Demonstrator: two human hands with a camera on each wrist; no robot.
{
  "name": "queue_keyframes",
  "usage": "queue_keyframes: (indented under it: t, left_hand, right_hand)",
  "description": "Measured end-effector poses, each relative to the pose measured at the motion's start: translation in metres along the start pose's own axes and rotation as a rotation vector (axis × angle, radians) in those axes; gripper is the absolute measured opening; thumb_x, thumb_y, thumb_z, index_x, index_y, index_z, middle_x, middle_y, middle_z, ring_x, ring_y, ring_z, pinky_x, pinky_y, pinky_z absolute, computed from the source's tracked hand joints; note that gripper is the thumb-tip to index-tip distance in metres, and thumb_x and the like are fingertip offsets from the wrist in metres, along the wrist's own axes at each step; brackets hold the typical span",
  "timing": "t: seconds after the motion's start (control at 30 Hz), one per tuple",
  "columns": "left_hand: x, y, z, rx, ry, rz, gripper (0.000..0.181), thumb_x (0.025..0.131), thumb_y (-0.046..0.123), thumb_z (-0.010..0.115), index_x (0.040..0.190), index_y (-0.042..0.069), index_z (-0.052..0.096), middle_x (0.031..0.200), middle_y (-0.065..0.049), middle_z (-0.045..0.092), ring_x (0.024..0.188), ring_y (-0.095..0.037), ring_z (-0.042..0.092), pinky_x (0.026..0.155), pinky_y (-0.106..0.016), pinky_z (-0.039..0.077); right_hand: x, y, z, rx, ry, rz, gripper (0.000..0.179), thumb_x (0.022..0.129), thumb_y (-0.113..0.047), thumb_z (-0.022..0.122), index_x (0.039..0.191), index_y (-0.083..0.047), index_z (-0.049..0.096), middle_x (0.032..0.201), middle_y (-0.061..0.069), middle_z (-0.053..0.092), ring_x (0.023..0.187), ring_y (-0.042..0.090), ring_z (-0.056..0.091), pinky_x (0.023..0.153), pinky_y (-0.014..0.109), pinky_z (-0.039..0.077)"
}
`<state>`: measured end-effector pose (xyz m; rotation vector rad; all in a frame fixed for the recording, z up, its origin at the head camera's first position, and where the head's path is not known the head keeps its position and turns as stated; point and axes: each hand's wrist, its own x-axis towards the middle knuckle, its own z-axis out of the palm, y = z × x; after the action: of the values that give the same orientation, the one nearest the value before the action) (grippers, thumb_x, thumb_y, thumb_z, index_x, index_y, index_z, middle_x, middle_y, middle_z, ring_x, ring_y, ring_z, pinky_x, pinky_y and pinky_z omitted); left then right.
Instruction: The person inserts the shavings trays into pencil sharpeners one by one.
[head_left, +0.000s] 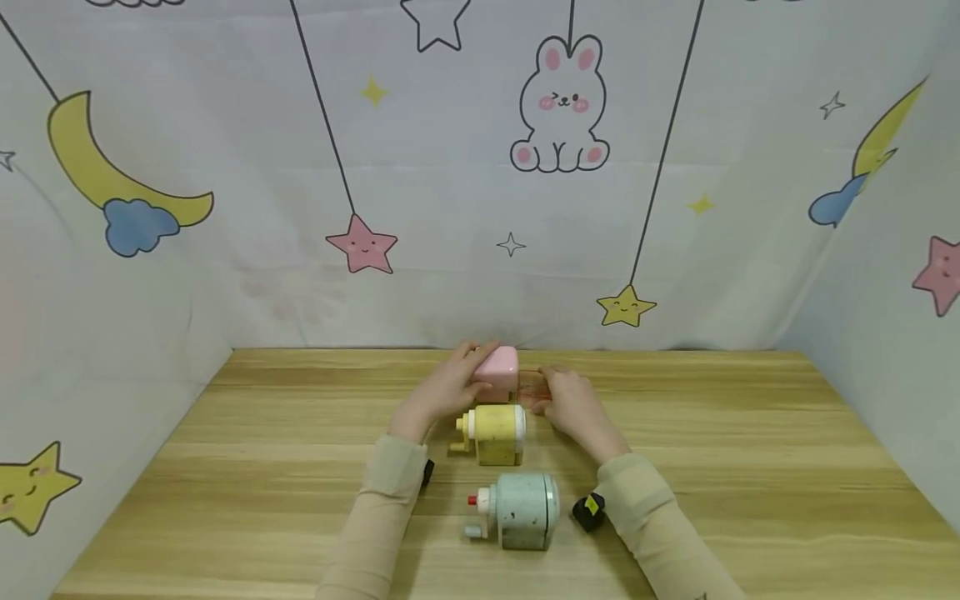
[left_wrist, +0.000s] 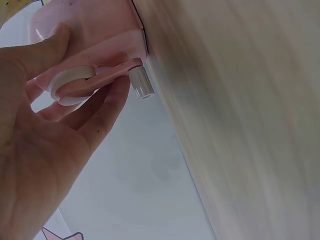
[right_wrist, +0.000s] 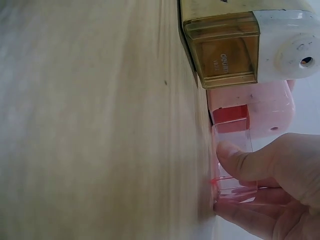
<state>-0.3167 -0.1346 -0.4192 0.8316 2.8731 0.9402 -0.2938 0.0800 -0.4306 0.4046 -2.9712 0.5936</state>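
Observation:
A pink crank pencil sharpener (head_left: 501,365) stands at the back of the table, against the wall cloth. My left hand (head_left: 441,390) grips its body, thumb on one side and fingers on the other, around the crank (left_wrist: 107,79) with its grey knob. On the sharpener's opposite side, my right hand (head_left: 576,406) pinches the clear shavings drawer (right_wrist: 234,137) between thumb and fingers. The drawer is mostly out, its inner end at the red-lit opening (right_wrist: 231,114). A bit of red shows inside the drawer near the fingertips.
Just in front stands a yellow pencil sharpener (head_left: 498,435) with an amber drawer (right_wrist: 225,57). Nearer still is a pale green one (head_left: 525,512) with a red button, between the forearms. A patterned white cloth (head_left: 465,183) bounds the wooden table (head_left: 262,467) behind and at the sides.

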Motion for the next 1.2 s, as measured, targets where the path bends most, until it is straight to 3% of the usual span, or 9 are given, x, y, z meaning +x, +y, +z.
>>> queue_keyframes:
  t: [0.37,1.2]
  left_hand:
    - [0.0003,0.0008,0.003,0.012,-0.006,0.042,0.063,0.093,0.011,0.061,0.15,0.016,0.034,0.131,-0.015,0.048,0.111,-0.029,0.056,0.099,-0.045,0.049]
    - [-0.0004,0.0057,0.0034,-0.017,-0.028,0.07,0.062,0.094,0.013,0.06,0.15,0.021,0.035,0.13,-0.012,0.049,0.107,-0.025,0.055,0.095,-0.041,0.051]
  right_hand:
    - [0.0016,0.001,0.0026,0.025,0.012,-0.033,0.055,0.079,-0.017,0.079,0.126,0.002,0.058,0.118,0.021,0.065,0.104,0.037,0.064,0.089,0.047,0.054]
    - [0.002,0.0006,0.0042,0.045,0.026,-0.061,0.055,0.081,-0.021,0.077,0.128,0.0,0.057,0.12,0.02,0.064,0.107,0.038,0.063,0.093,0.05,0.052]
